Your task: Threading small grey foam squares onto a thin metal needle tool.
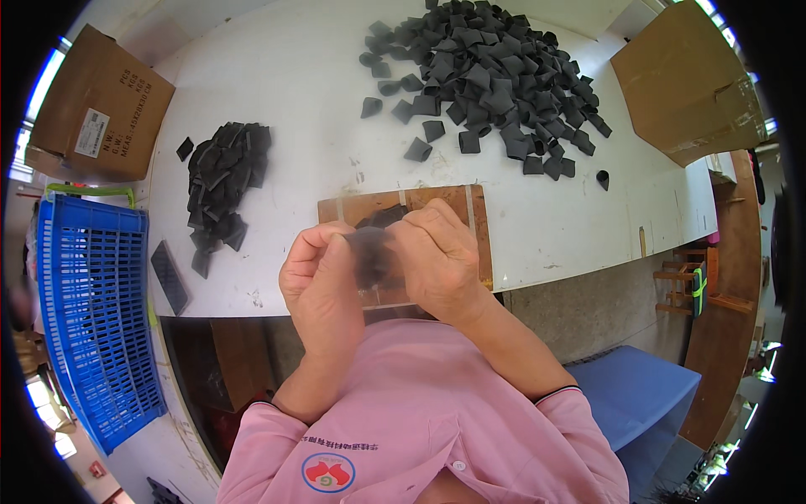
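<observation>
Between my two hands is a dark grey foam-like piece point(369, 254), blurred by motion, held up above a brown board point(470, 223). My left hand point(323, 273) pinches its left edge between thumb and fingers. My right hand point(437, 256) has its fingers curled closed at the piece's right side. Behind the hands, a few black pieces point(384, 216) lie on the board, partly hidden. A heap of folded, loop-shaped dark grey pieces point(495, 76) spreads over the far part of the white table. Flat black pieces point(225, 172) lie piled at the left.
Cardboard boxes stand at the far left point(109, 105) and far right point(688, 84). A blue plastic crate point(101, 311) is at the left edge, near a dark phone-like slab point(170, 277). One loose loop point(603, 179) sits right of the heap. A blue stool-like object point(630, 391) stands below right.
</observation>
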A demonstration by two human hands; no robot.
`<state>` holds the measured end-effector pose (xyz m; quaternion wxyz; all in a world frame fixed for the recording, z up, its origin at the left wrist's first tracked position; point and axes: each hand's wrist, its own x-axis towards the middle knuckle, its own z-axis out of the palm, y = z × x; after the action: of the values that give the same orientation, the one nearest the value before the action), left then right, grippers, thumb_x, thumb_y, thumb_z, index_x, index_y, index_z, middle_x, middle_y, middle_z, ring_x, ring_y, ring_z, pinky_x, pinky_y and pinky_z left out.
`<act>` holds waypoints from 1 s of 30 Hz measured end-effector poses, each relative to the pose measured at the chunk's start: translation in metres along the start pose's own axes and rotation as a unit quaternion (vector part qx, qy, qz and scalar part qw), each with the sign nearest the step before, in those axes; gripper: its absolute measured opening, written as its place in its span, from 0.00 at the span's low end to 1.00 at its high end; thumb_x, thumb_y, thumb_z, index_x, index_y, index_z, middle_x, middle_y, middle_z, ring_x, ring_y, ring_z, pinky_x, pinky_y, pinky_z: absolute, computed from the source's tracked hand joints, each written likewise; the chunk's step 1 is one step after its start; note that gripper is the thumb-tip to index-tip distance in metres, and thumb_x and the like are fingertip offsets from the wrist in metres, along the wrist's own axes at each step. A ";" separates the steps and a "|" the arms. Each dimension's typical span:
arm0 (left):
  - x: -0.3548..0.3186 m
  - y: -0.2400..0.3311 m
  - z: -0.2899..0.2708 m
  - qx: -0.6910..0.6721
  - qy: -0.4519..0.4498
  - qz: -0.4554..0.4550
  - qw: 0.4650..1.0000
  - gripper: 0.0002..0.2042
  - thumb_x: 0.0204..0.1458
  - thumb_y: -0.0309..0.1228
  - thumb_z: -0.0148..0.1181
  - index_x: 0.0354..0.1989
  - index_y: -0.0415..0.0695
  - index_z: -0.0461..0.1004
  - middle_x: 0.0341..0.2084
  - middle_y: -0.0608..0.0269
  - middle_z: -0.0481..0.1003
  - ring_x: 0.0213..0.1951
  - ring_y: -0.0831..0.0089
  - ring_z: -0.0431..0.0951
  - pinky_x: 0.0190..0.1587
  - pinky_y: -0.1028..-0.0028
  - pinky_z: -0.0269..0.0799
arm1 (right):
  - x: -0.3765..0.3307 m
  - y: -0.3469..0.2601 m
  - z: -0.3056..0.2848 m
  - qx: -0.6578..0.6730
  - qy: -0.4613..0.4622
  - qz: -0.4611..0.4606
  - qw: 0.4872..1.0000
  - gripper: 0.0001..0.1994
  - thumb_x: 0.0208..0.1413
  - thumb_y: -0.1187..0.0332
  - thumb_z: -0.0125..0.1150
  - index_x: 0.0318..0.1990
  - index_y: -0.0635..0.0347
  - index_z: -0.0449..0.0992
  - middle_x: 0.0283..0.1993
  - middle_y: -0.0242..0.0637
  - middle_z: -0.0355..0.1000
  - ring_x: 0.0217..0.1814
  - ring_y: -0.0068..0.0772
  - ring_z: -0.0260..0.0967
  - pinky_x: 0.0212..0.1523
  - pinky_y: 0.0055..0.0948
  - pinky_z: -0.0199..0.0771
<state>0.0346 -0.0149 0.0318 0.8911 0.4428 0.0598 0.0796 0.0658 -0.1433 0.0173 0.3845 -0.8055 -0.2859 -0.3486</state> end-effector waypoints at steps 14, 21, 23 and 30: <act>0.017 0.009 -0.008 0.274 -0.107 -0.060 0.954 0.05 0.50 0.25 0.55 0.31 0.36 0.71 0.17 0.65 0.71 0.17 0.85 0.66 0.20 0.86 0.62 | 0.010 -0.002 -0.008 0.007 -0.068 0.036 0.997 0.07 0.37 0.76 0.59 0.25 0.62 0.68 0.24 0.34 0.61 0.25 0.33 0.62 0.20 0.27 0.64; 0.028 0.005 -0.023 0.264 -0.152 -0.126 0.944 0.05 0.50 0.26 0.54 0.31 0.36 0.70 0.15 0.66 0.70 0.15 0.86 0.64 0.18 0.87 0.59 | 0.010 0.003 -0.010 -0.016 -0.097 0.016 0.995 0.05 0.39 0.75 0.58 0.24 0.62 0.67 0.23 0.34 0.61 0.23 0.30 0.61 0.20 0.26 0.63; 0.034 -0.018 -0.041 0.309 -0.099 -0.094 0.941 0.08 0.48 0.26 0.55 0.34 0.36 0.69 0.18 0.65 0.70 0.18 0.84 0.66 0.21 0.85 0.62 | 0.016 0.005 -0.017 -0.021 -0.117 0.022 0.993 0.05 0.42 0.75 0.57 0.25 0.63 0.68 0.22 0.34 0.62 0.23 0.27 0.62 0.19 0.24 0.62; 0.051 -0.100 -0.085 0.688 -0.108 0.117 0.708 0.09 0.41 0.24 0.60 0.31 0.39 0.68 0.22 0.59 0.68 0.24 0.68 0.69 0.29 0.75 0.65 | 0.012 0.022 -0.030 0.252 -0.058 0.417 0.871 0.13 0.56 0.64 0.49 0.34 0.67 0.72 0.22 0.29 0.67 0.22 0.14 0.59 0.23 0.16 0.61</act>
<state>0.0788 0.0019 -0.1014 0.3238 0.9420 -0.0511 0.0720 0.0786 -0.1775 0.0308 0.6670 -0.7443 -0.0233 -0.0242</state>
